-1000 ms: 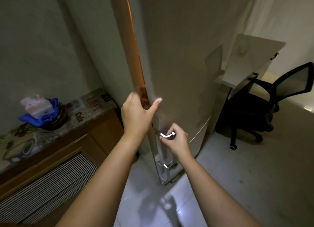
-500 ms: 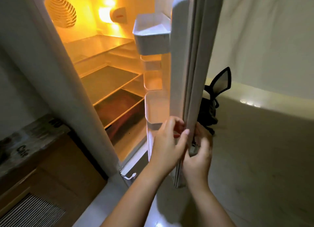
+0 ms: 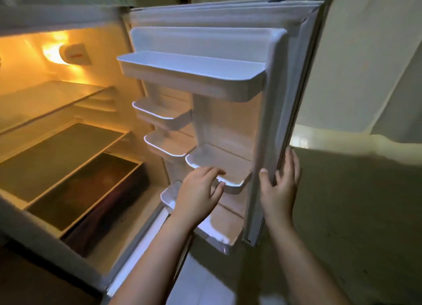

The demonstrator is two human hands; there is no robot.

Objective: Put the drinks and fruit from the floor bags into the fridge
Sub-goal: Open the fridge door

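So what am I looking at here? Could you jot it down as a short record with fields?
place: fridge, lit inside
door: fridge door swung wide open
shelves: bare as far as shown, door bins too
left hand: fingers curled on the rim of a lower door bin
right hand: holds the door's outer edge
drinks and fruit: none in view
bags: not in view
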